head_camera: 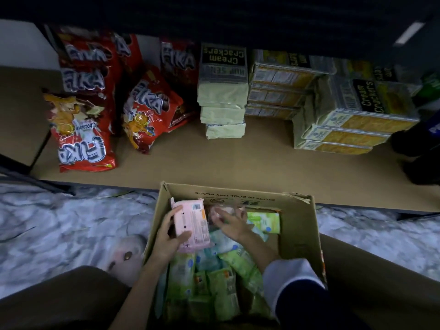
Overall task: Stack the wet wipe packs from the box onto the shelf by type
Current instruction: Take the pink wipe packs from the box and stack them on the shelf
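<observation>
An open cardboard box (297, 234) stands on the floor in front of a low shelf (214, 160). It holds several wet wipe packs, mostly green (223, 289), some pale blue (226, 244). My left hand (169, 236) grips a pink wet wipe pack (192, 225) at the box's left side, thumb across its lower edge. My right hand (231, 222) reaches into the far part of the box with fingers spread over a pinkish pack (214, 211); whether it grips that pack is blurred. A green pack (264, 221) lies to its right.
On the shelf stand red snack bags (88, 129) at the left, stacks of cream cracker packs (223, 96) in the middle and more cracker packs (352, 120) at the right. Bare shelf board lies in front of them. The floor is marbled grey; my knees flank the box.
</observation>
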Available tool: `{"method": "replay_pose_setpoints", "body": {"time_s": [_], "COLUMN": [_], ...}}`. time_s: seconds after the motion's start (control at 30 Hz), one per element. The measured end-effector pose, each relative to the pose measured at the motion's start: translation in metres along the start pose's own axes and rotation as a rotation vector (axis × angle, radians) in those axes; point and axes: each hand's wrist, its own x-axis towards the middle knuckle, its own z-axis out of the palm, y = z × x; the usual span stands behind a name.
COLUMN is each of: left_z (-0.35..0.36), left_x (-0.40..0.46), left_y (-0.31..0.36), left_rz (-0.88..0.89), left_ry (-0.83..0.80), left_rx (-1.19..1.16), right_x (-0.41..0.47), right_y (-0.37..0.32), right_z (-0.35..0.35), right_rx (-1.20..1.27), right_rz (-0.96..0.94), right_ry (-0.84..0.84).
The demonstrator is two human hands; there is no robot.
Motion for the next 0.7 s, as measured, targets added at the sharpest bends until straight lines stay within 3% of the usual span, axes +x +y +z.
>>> {"method": "replay_pose_setpoints", "body": {"time_s": [0.13, 0.27, 0.4, 0.53, 0.6, 0.7], "left_z": [0.0, 0.002, 0.004, 0.005, 0.005, 0.005], "left_x": [0.004, 0.004, 0.007, 0.008, 0.008, 0.009], "left_y": [-0.005, -0.013, -0.018, -0.018, -0.017, -0.017], "left_rz": [0.009, -0.038, -0.062, -0.092, -0.101, -0.106], "left_ry": [0.016, 0.013, 0.002, 0.012, 0.015, 0.015], "left_rx": [-0.02, -0.104, -0.094, -0.109, -0.106, -0.086], "right_x": [-0.002, -0.028, -0.027, 0.003, 0.019, 0.042], "right_y": [0.017, 0.065, 0.07, 0.043, 0.034, 0.025], "right_z": [0.02, 0.05, 0.03, 0.016, 0.017, 0.024], "right_rx": [-0.23, -0.142, -0.125, 0.225, 0.528, 0.627], "right_rz": [0.055, 0.064, 0.099, -0.002, 0.033, 0.173], "right_ry": [-0.043, 0.079, 0.122, 0.36, 0.335, 0.241]}}
